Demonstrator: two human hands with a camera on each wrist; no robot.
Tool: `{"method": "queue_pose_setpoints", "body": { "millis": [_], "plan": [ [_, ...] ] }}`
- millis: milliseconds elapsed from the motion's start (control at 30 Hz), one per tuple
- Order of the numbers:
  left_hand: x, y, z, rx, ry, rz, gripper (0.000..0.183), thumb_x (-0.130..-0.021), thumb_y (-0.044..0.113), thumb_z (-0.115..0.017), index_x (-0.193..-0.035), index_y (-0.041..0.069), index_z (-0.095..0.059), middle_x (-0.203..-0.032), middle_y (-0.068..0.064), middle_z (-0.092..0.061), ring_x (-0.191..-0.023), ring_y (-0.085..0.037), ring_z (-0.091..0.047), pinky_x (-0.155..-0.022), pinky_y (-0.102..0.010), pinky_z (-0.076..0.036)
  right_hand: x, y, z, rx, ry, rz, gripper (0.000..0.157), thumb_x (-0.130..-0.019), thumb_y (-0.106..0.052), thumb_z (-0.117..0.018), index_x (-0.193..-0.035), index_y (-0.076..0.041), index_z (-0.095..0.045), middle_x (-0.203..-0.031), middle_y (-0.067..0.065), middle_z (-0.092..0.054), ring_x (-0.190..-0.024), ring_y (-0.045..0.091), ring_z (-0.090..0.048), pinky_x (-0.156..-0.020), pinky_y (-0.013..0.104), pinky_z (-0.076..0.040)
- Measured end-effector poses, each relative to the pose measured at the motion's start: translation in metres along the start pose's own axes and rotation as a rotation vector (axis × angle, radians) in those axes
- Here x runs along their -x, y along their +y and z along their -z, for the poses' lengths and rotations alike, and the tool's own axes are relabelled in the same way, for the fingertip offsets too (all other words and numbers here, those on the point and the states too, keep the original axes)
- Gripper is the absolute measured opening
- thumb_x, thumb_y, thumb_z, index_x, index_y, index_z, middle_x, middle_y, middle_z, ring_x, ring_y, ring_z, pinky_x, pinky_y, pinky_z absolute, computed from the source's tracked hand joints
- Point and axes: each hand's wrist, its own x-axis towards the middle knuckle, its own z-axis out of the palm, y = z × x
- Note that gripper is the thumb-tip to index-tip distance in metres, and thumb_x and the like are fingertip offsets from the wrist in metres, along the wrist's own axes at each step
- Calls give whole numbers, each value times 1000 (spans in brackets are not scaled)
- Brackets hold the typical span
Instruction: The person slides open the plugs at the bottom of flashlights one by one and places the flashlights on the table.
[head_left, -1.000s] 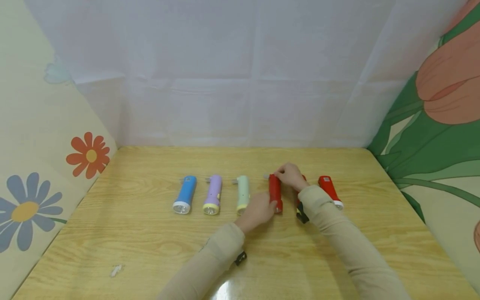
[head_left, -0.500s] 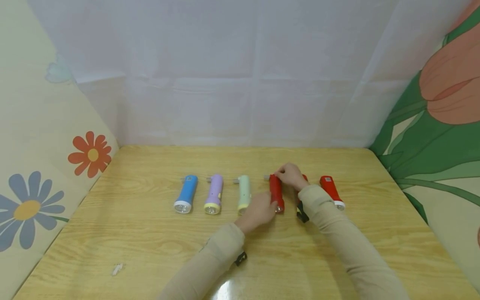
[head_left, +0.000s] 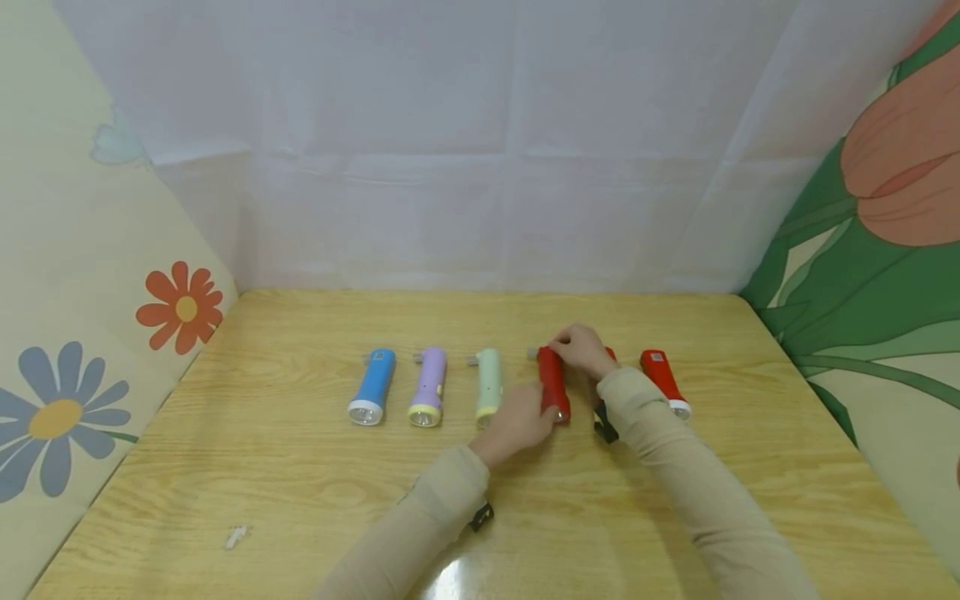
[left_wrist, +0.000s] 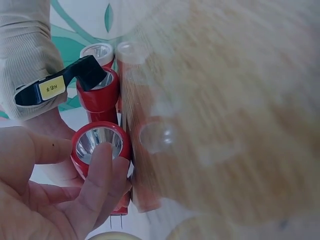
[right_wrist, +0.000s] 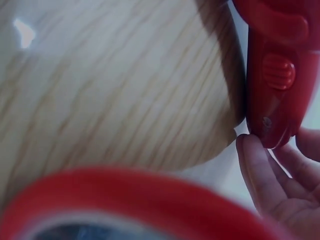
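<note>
A red flashlight (head_left: 552, 375) lies on the wooden table, its lens end toward me and its metal prongs pointing left. My left hand (head_left: 517, 423) pinches the lens end; in the left wrist view, the thumb and fingers (left_wrist: 99, 175) touch the rim and lens. At the tail, my right hand (head_left: 583, 350) holds the same flashlight; the right wrist view shows its fingers (right_wrist: 257, 167) against the tail below a ribbed switch (right_wrist: 279, 71). A second red flashlight (left_wrist: 97, 100) is mostly hidden under my right forearm in the head view.
Left of my hands lie a green flashlight (head_left: 489, 377), a purple flashlight (head_left: 429, 379) and a blue flashlight (head_left: 375, 379). A red flashlight with a white rim (head_left: 660, 375) lies to the right. A small whitish scrap (head_left: 236, 536) marks the table (head_left: 315, 500) at front left.
The lens end of the held red flashlight has swung slightly to the right. Both hands keep their hold, and the other flashlights stay in place.
</note>
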Motion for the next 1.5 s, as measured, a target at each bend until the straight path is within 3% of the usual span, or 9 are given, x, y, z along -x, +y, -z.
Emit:
{"method": "queue_pose_setpoints", "body": {
  "millis": [467,667,867,1000,1067,1167,1267,1500],
  "plan": [
    [5,4,4,32,-1,-48,17,-85,15,-58,-94,1,-55,-70,-4,-54,-55,-11,-48,-48,-19,-40,7,4,10,4,33,15,24,-88,-12,-53,-95,6,-67,-93,19,-66,-85,29,-58,-77,39,-46],
    [8,8,10,62,-12,-32,16,-85,15,-58,-93,1,-56,-71,-3,-54,-57,-10,-49,-48,-19,-41,14,2,18,-45,38,1,23,-90,-8,-53,-102,8,-63,-86,17,-65,-76,25,-59,-69,35,-48],
    [10,12,16,69,-50,6,17,-87,18,-58,-96,3,-58,-78,-2,-56,-62,-10,-51,-54,-20,-43,22,2,26,-110,55,-9,25,-91,-5,-51,-109,11,-58,-96,24,-63,-80,28,-62,-70,36,-51],
    [11,11,18,51,-65,-9,26,-88,21,-58,-104,0,-58,-81,-3,-58,-64,-10,-51,-55,-21,-43,29,1,31,-162,68,-2,25,-91,-4,-51,-110,11,-58,-103,26,-61,-83,30,-63,-73,37,-52],
    [12,9,17,45,-58,-47,24,-88,21,-59,-101,0,-60,-78,-1,-57,-62,-10,-49,-53,-20,-42,34,0,32,-187,77,14,24,-91,-2,-51,-108,12,-58,-102,27,-61,-81,31,-64,-72,36,-52],
    [14,8,17,57,-37,-102,14,-87,18,-60,-82,6,-61,-68,2,-52,-57,-9,-46,-48,-19,-39,42,-2,35,-193,98,36,21,-90,-2,-52,-103,12,-59,-97,26,-62,-78,30,-64,-68,34,-53],
    [16,9,17,94,-22,-114,16,-86,15,-61,-71,9,-58,-64,3,-51,-54,-7,-45,-47,-18,-39,50,-5,38,-183,107,45,18,-90,-5,-54,-98,10,-62,-90,23,-64,-76,27,-63,-65,31,-52],
    [23,9,18,121,9,-108,12,-85,16,-62,-78,9,-56,-71,4,-53,-63,-7,-48,-55,-18,-42,70,-7,49,-181,110,75,16,-88,-8,-58,-95,6,-63,-87,17,-65,-76,24,-61,-65,28,-50]
  ]
}}
